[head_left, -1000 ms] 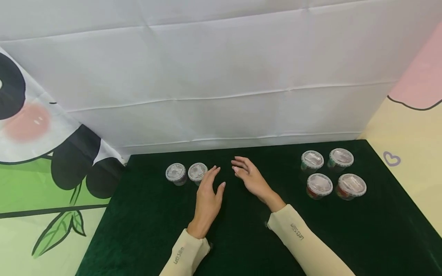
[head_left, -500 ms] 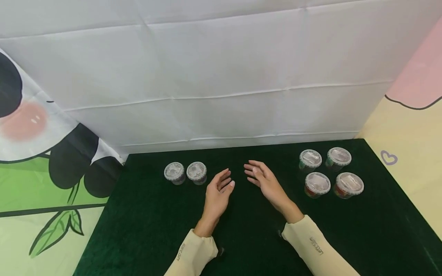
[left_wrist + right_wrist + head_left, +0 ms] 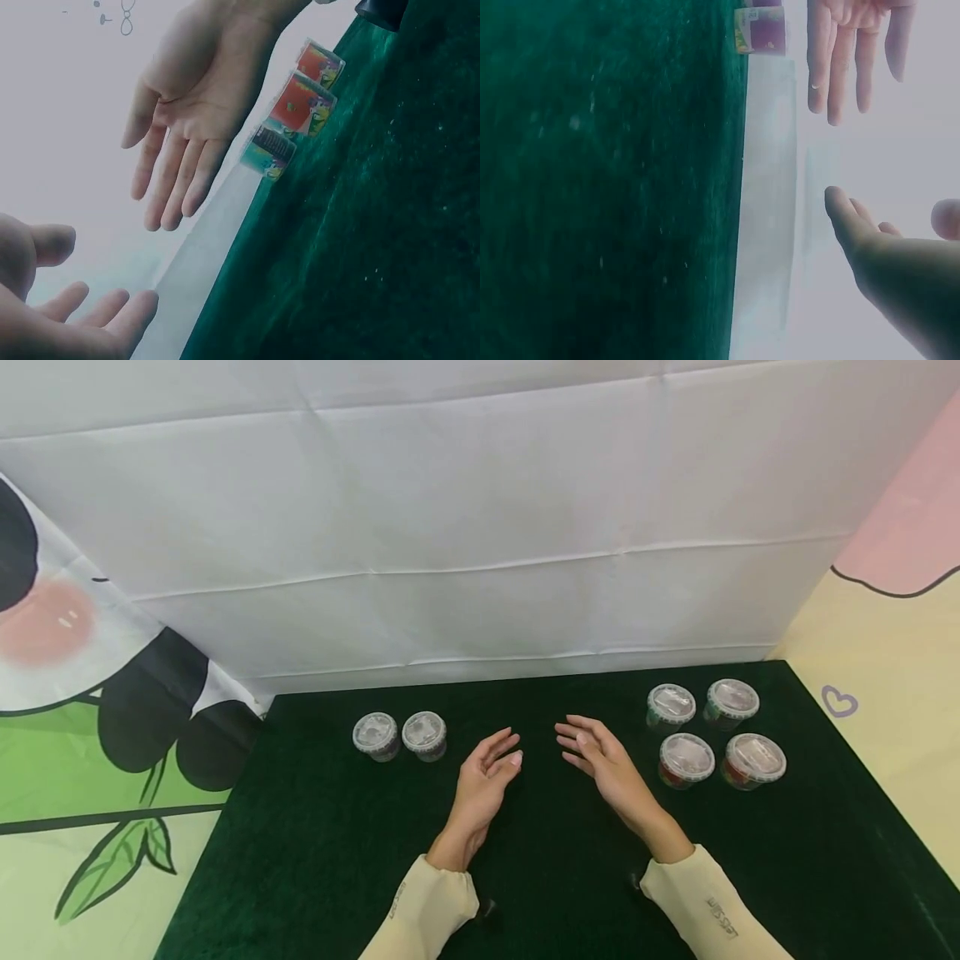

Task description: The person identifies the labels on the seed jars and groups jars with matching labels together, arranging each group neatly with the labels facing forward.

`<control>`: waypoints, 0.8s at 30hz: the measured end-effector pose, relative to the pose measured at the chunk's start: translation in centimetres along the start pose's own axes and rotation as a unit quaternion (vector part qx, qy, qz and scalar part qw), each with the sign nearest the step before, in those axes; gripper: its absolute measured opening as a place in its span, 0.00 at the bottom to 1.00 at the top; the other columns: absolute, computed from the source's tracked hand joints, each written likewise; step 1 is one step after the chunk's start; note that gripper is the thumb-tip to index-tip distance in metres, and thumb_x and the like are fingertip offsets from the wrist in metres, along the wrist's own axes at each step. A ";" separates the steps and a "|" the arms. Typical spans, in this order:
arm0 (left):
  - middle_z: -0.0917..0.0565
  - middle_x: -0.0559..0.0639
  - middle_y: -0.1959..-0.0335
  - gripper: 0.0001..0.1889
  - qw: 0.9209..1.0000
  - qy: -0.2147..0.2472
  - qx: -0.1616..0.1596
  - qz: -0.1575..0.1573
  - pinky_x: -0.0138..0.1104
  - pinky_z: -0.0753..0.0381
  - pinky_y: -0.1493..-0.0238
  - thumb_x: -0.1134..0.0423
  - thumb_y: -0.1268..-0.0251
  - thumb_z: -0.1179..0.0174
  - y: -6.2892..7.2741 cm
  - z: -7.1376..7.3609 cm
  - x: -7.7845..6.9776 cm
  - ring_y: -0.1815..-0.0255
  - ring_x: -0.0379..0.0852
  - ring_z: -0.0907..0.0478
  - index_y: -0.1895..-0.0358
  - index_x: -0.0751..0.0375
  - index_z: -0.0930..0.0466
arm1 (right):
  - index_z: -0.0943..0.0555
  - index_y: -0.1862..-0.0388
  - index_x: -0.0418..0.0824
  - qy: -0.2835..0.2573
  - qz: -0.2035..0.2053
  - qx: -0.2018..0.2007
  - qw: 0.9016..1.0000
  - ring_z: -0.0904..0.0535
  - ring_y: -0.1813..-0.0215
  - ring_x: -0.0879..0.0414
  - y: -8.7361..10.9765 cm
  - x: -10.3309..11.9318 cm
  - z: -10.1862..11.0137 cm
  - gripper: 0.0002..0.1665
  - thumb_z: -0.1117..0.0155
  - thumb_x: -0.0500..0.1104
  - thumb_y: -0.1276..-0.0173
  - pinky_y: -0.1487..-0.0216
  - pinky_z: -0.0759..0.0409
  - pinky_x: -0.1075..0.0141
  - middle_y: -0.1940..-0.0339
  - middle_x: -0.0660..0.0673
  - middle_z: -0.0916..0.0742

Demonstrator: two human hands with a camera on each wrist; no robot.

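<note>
In the head view my left hand hovers over the green cloth, relaxed, palm turned inward and holding nothing. Facing it a short gap away is my right hand, also relaxed with nothing in it. Two small lidded tubs stand side by side to the left, a left one and one nearer my left hand. Several more tubs are grouped to the right of my right hand, their lids pale. The left wrist view shows red labels on some tubs; a purple-labelled tub appears in the right wrist view.
Dark green cloth covers the table. A white fabric backdrop rises behind its far edge, with a printed cartoon panel on the left and a yellow and pink one on the right.
Both hands have moved right and back toward the body, and the gap between them has widened. My left hand has left the side of the left-hand tubs. The tubs stay in place.
</note>
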State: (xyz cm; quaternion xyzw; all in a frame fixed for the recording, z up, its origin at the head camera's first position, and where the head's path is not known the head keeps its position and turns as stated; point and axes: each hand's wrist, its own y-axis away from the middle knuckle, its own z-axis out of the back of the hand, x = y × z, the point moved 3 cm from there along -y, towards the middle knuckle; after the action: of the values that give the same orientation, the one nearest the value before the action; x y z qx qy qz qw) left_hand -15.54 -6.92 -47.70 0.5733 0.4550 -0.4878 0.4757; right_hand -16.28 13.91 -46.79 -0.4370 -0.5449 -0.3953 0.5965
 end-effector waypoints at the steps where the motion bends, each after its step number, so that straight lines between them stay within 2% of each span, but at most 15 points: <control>1: 0.26 0.61 0.24 0.26 1.000 0.004 0.002 0.001 0.45 0.24 0.27 0.65 0.18 0.43 -0.1 -0.1 0.1 0.23 0.60 0.29 0.22 0.61 0.33 | 0.44 0.18 0.29 0.004 0.001 -0.001 1.000 0.35 0.19 0.33 0.1 0.0 0.2 0.31 0.63 0.47 0.08 0.24 0.30 0.53 0.20 0.28 0.32; 5: 0.26 0.62 0.24 0.26 1.000 0.028 0.011 0.010 0.41 0.20 0.30 0.67 0.18 0.43 -0.2 -0.5 0.4 0.24 0.62 0.28 0.22 0.63 0.34 | 0.43 0.19 0.29 0.014 0.004 -0.002 1.000 0.35 0.19 0.33 0.6 0.4 0.9 0.30 0.62 0.46 0.09 0.25 0.29 0.57 0.20 0.28 0.31; 12: 0.26 0.62 0.25 0.26 0.998 0.047 0.020 0.024 0.42 0.20 0.30 0.67 0.18 0.43 -0.2 -1.6 0.7 0.25 0.63 0.27 0.22 0.63 0.33 | 0.44 0.19 0.29 0.016 0.012 -0.010 1.000 0.36 0.19 0.31 1.6 1.1 2.1 0.30 0.63 0.45 0.09 0.30 0.26 0.72 0.20 0.27 0.32; 18: 0.26 0.63 0.25 0.25 0.998 0.050 0.024 0.026 0.41 0.19 0.32 0.67 0.19 0.42 -0.2 -2.5 1.0 0.26 0.62 0.26 0.23 0.63 0.32 | 0.45 0.18 0.30 0.028 0.005 -0.019 0.999 0.37 0.20 0.32 2.4 1.4 3.2 0.31 0.63 0.47 0.09 0.31 0.27 0.75 0.19 0.27 0.33; 24: 0.26 0.64 0.24 0.25 0.998 0.042 0.035 0.030 0.41 0.19 0.32 0.67 0.19 0.42 -0.2 -3.4 1.2 0.27 0.60 0.25 0.23 0.62 0.31 | 0.46 0.18 0.31 0.046 0.006 -0.025 0.999 0.35 0.20 0.37 3.2 1.7 4.2 0.31 0.64 0.48 0.08 0.31 0.27 0.75 0.19 0.28 0.33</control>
State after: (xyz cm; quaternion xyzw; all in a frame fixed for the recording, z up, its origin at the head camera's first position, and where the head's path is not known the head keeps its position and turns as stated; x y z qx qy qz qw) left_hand -15.16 -3.46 -48.69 0.6230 0.4402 -0.4642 0.4501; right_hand -14.32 18.86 -45.33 -0.4362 -0.5042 -0.4250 0.6123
